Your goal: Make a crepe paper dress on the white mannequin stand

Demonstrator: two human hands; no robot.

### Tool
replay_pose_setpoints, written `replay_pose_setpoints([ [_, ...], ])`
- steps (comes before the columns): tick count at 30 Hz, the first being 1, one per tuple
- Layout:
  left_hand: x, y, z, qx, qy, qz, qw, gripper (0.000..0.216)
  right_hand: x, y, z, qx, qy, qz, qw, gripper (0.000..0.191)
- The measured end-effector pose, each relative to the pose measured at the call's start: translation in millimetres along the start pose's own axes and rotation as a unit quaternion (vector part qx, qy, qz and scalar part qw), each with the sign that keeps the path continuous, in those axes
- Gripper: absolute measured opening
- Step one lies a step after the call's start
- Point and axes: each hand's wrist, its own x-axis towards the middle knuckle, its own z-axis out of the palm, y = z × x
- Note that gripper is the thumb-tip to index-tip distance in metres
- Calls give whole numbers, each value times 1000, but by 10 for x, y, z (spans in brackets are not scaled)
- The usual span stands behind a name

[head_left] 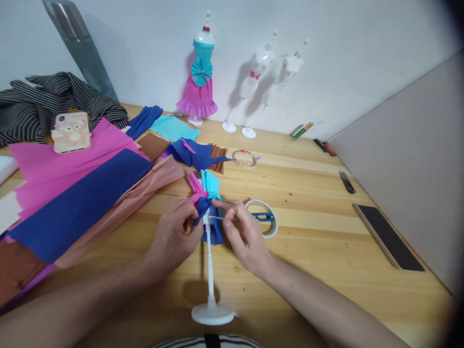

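A small white dress-form mannequin (209,261) lies tipped toward me, its round base near the table's front edge. Pink, turquoise and dark blue crepe paper (210,191) wraps its body. My left hand (177,227) pinches the edge of the blue paper on the left side. On the other side, my right hand (246,232) has its index finger against the blue paper. It grips a slim blue-ended tool (267,217), tweezers by its look, whose thin pale tip reaches the mannequin. My fingers hide the tool's middle. Just behind that hand lies a white tape roll (274,224).
Crepe paper sheets (87,198) cover the left, with a phone in a bear case (71,133) on them. A dressed mannequin (197,82) and two white mannequins (250,87) stand by the wall. A clear tape roll (244,158), a cutter (347,182) and a dark-screened device (389,237) lie rightward.
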Motion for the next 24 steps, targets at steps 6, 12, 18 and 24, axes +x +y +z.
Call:
replay_pose_setpoints([
  [6, 30, -25, 30, 49, -13, -9, 999, 14, -22, -4, -3, -17, 1, -32, 999, 13],
  [12, 80, -48, 38, 31, 9, 14, 999, 20, -18, 4, 10, -28, -5, -36, 999, 13],
  [18, 70, -35, 28, -23, 17, -17, 999, 20, -17, 1, 14, -34, -6, -43, 999, 14],
  [24, 71, -50, 44, -56, 23, -42, 997, 20, -23, 6, 6, -34, -10, -40, 999, 16],
])
